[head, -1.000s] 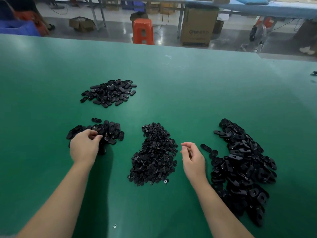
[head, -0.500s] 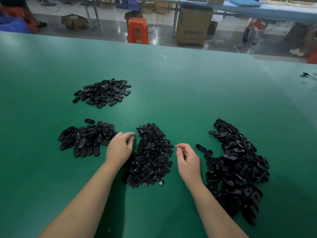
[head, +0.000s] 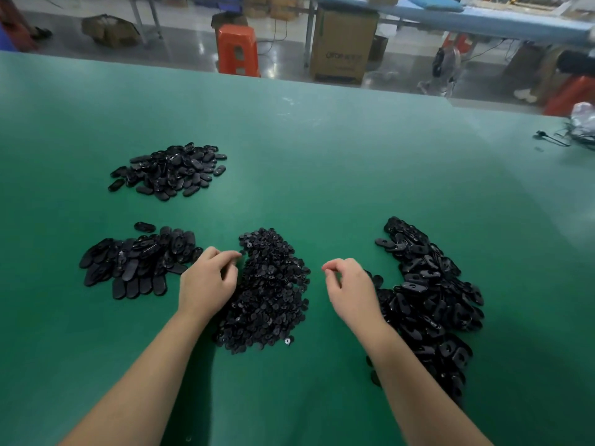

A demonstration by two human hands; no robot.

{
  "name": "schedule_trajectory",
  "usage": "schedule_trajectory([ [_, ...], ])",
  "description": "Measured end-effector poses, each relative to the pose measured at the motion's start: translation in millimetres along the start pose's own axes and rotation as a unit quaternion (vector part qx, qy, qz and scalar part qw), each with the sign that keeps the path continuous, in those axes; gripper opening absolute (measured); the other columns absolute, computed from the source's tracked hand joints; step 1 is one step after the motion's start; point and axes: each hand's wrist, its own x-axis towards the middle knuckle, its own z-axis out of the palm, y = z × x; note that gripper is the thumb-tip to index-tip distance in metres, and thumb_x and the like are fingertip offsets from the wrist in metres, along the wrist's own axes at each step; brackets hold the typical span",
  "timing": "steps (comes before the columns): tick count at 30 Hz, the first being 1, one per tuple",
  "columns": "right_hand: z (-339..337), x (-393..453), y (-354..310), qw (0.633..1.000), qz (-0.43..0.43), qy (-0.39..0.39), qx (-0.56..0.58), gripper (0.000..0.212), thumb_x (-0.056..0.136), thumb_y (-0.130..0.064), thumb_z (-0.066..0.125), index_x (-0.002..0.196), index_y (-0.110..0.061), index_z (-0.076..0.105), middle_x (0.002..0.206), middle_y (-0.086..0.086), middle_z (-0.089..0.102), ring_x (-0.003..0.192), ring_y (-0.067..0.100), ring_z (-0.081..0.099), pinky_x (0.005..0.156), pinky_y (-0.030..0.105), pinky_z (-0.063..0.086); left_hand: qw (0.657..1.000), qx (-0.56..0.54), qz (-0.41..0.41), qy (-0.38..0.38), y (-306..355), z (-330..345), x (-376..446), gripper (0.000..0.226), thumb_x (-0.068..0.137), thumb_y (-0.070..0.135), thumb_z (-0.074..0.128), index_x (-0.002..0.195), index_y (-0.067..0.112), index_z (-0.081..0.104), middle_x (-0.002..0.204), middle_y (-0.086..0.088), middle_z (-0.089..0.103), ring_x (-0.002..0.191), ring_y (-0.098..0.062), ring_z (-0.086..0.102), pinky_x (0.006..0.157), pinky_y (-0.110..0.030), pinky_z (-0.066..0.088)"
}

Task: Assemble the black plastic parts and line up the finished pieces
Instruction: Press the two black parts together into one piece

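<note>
Four heaps of black plastic parts lie on the green table [head: 322,162]. Small round parts form the middle heap [head: 270,294]. My left hand [head: 206,283] rests at that heap's left edge, with curled fingertips touching the parts; whether they pinch one is hidden. My right hand [head: 351,286] hovers between the middle heap and the right heap of larger slotted pieces [head: 428,294], fingers loosely curled with nothing visible in them. Oval pieces lie overlapped in rows at the left [head: 135,262]. Another pile of ovals [head: 170,170] sits farther back.
A black cable [head: 553,139] and a clear plastic bag [head: 584,120] lie at the table's far right edge. Beyond the far edge stand an orange stool [head: 236,49] and a cardboard box [head: 343,46] on the floor.
My left hand has moved right from the rows of oval pieces to the left edge of the middle heap. My right hand has stayed in place with the same curl.
</note>
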Motion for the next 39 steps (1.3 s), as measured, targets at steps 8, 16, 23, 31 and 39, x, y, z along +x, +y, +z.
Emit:
schedule_trajectory([
  [8, -40, 29, 30, 0.954, 0.05, -0.067, -0.289, 0.026, 0.104, -0.03, 0.054, 0.126, -0.017, 0.058, 0.12, 0.005, 0.054, 0.097, 0.025, 0.063, 0.072, 0.032, 0.042, 1.0, 0.001, 0.004, -0.016, -1, 1, -2, 0.03, 0.091, 0.038, 0.051, 0.11, 0.042, 0.074, 0.089, 0.016, 0.054, 0.057, 0.002, 0.051, 0.054, -0.02, 0.037],
  [16, -35, 33, 34, 0.969, 0.055, -0.068, -0.231, 0.024, 0.101, -0.027, 0.059, 0.124, -0.019, 0.065, 0.107, -0.001, 0.049, 0.085, 0.022, 0.055, 0.073, 0.03, 0.041, 0.999, 0.038, 0.01, -0.018, 1, 3, -2, 0.03, 0.098, 0.039, 0.053, 0.122, 0.043, 0.07, 0.097, 0.015, 0.05, 0.064, -0.008, 0.054, 0.059, -0.026, 0.038],
  [23, -31, 25, 17, 0.998, 0.029, 0.013, -0.057, 0.012, 0.095, -0.026, 0.065, 0.099, -0.03, 0.076, 0.061, -0.009, 0.06, 0.052, 0.01, 0.053, 0.048, 0.026, 0.042, 1.0, 0.004, 0.001, -0.005, 2, -1, -2, 0.015, 0.097, 0.037, 0.058, 0.098, 0.036, 0.072, 0.091, 0.014, 0.052, 0.056, -0.002, 0.051, 0.052, -0.02, 0.034],
  [31, -12, 3, 6, 0.932, 0.086, 0.0, 0.352, 0.017, 0.102, -0.007, 0.057, 0.103, -0.02, 0.07, 0.085, 0.001, 0.076, 0.078, 0.021, 0.073, 0.069, 0.031, 0.062, 1.0, -0.011, -0.021, 0.009, -1, 0, 2, 0.01, 0.095, 0.033, 0.062, 0.09, 0.029, 0.069, 0.087, 0.016, 0.059, 0.058, 0.0, 0.052, 0.05, -0.02, 0.032],
  [39, 18, -5, 3, 0.875, 0.118, 0.05, 0.467, 0.039, 0.1, 0.001, 0.059, 0.13, -0.024, 0.057, 0.093, 0.01, 0.076, 0.087, 0.021, 0.077, 0.078, 0.024, 0.061, 1.0, 0.007, 0.001, 0.003, -2, 1, 1, 0.02, 0.094, 0.019, 0.067, 0.107, 0.028, 0.078, 0.087, 0.013, 0.058, 0.058, -0.001, 0.05, 0.047, -0.019, 0.032],
])
